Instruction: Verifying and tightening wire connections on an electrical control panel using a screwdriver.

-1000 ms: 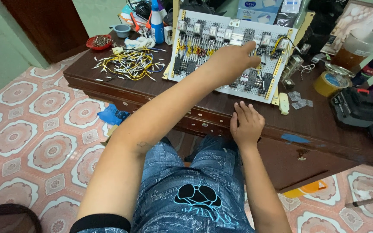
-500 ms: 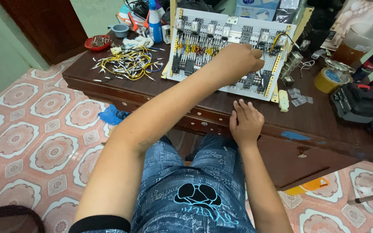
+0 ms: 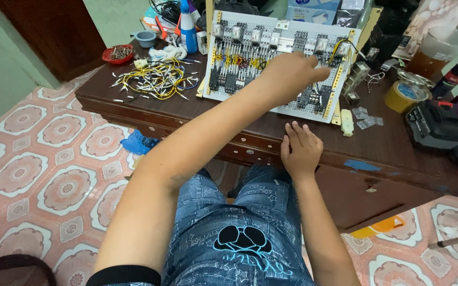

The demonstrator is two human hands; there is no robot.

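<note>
With the left hand [image 3: 287, 74] curled loosely on the wired board [image 3: 250, 69], its fingers grasping nothing I can see, and the right hand [image 3: 300, 151] flat on the desk [image 3: 398, 143], a slip could tug a wire loose.

Brown wooden table [image 3: 271, 127], wiring board [image 3: 292, 108], tape roll [image 3: 405, 96]

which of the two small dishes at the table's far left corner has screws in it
The red dish, holding small dark metal bits; the grey-blue cup beside it looks empty.
</note>
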